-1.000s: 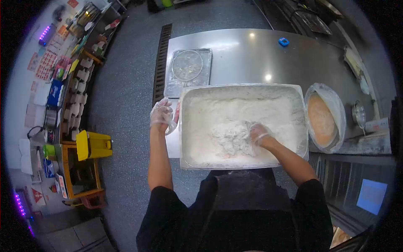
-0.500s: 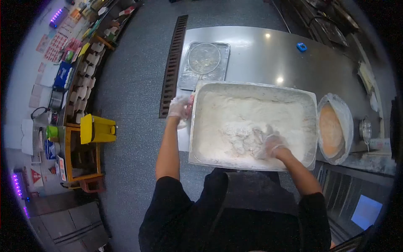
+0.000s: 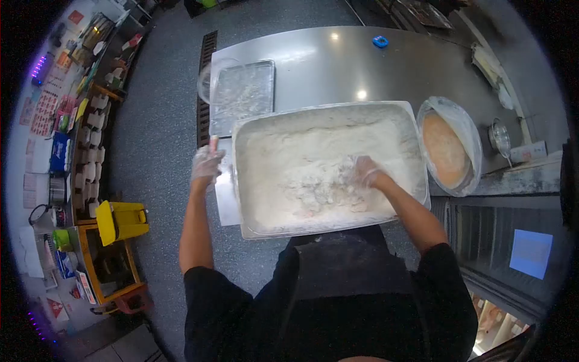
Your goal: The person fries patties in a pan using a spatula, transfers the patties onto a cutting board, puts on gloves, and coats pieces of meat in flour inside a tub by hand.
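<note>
Left grip point(image 3: 207, 166) clasps the handle point(image 3: 214, 143) of the probably light, stiff sieve point(image 3: 224, 83) ahead; beside right grip point(image 3: 365, 172), closure unclear, soft-looking floured pieces point(image 3: 316, 192) suit cupping underneath.

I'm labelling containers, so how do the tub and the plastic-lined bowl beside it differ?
The tub is rectangular and larger; the bowl is rounded and smaller. The tub holds white powder, the bowl an orange-tan mass. The right hand is in the tub; no hand is at the bowl. Both stand side by side, contents showing.
</note>
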{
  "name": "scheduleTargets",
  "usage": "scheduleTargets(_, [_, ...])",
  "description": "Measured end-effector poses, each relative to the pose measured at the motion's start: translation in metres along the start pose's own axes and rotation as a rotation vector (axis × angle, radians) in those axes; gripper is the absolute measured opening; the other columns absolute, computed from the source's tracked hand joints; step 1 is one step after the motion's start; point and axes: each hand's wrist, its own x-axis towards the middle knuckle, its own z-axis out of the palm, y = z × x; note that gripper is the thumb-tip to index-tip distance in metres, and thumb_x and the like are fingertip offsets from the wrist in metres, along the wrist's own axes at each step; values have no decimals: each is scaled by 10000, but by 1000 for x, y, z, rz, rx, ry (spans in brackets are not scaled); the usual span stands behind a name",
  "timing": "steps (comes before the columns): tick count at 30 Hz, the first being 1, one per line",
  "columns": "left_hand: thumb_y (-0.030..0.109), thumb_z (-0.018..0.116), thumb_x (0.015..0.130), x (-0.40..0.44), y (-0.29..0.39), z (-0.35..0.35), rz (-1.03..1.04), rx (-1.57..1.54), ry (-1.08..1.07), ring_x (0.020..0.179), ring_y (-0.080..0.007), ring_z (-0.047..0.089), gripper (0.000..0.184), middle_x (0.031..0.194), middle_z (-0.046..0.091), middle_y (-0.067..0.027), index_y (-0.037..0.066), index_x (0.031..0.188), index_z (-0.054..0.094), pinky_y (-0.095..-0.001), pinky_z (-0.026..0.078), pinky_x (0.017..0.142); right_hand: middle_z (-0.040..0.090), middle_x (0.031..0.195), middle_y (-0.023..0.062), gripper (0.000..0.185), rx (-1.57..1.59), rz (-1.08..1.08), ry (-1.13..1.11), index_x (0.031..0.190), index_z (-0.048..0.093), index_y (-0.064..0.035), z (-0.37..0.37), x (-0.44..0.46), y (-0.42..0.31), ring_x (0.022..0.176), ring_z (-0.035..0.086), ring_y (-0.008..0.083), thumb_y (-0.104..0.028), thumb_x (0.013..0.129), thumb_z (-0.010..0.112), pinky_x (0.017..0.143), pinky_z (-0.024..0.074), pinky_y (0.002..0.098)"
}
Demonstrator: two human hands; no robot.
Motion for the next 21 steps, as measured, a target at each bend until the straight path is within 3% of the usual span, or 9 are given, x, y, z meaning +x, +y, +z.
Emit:
scheduleTargets(1, [278,660,772,-19,11,-7,-50,-96,43,563,-159,535,301,714,537,-53,26,891,548,-303,440,444,539,1217,172,409,1,6,-4,1088,612,-30,-10,-14,1,1048,560,279,-301,781,616,941,425,342])
scheduleTargets(4, [242,669,776,-82,55,-44,-121,-203,104,558,-141,535,322,677,524,-39,29,962,516,-269,435,428,554,1218,133,465,70,-357,164,1144,591,-56,-45,-48,9,1073,546,279,-322,766,644,967,420,333])
scheduleTargets(6, [229,688,768,-121,77,-55,-136,-222,130,564,-129,541,362,680,529,-34,26,1018,523,-250,442,430,557,1208,129,500,-227,-664,388,1189,550,-58,-53,-39,37,1043,566,280,-299,764,658,930,448,305])
scheduleTargets(10, [180,688,797,-182,89,-25,75,-570,83,573,-83,540,463,715,558,1,36,1196,502,-207,433,422,554,1216,132,516,-285,-652,379,1243,505,-75,-102,-79,23,1024,587,240,-248,784,665,906,480,309])
scheduleTargets(12, [161,631,861,-213,121,-14,-208,-739,-26,554,-46,515,429,729,567,37,62,1255,493,-170,391,399,556,1202,146,490,818,-616,126,1246,499,-85,-126,-114,3,979,606,212,-177,797,670,852,520,302])
scheduleTargets(14, [211,634,867,-233,118,11,-282,-724,-199,509,-35,482,350,706,561,43,99,1188,556,-175,365,383,557,1195,158,510,866,-514,117,1261,480,-92,-158,-153,-22,967,612,206,-155,795,676,823,531,291])
scheduleTargets(16, [209,575,894,-263,127,40,-373,-630,-281,473,-39,451,388,643,531,38,101,1261,507,-182,389,395,557,1188,169,533,923,-396,111,1276,460,-99,-173,-170,-35,955,617,201,-132,793,683,795,543,279])
scheduleTargets(19, [247,610,876,-295,141,83,-344,-482,-359,459,-30,392,417,649,507,49,131,1264,515,-178,312,376,547,1210,156,587,839,-539,77,1299,419,-102,-183,-153,-35,1002,600,215,-219,790,686,857,520,301])
scheduleTargets(21, [270,617,873,-312,142,107,-344,-551,-392,453,-28,352,447,647,481,61,137,1284,507,-183,273,377,552,1200,148,572,223,-929,306,1288,427,-98,-169,-111,-25,1021,589,224,-267,798,667,897,494,319])
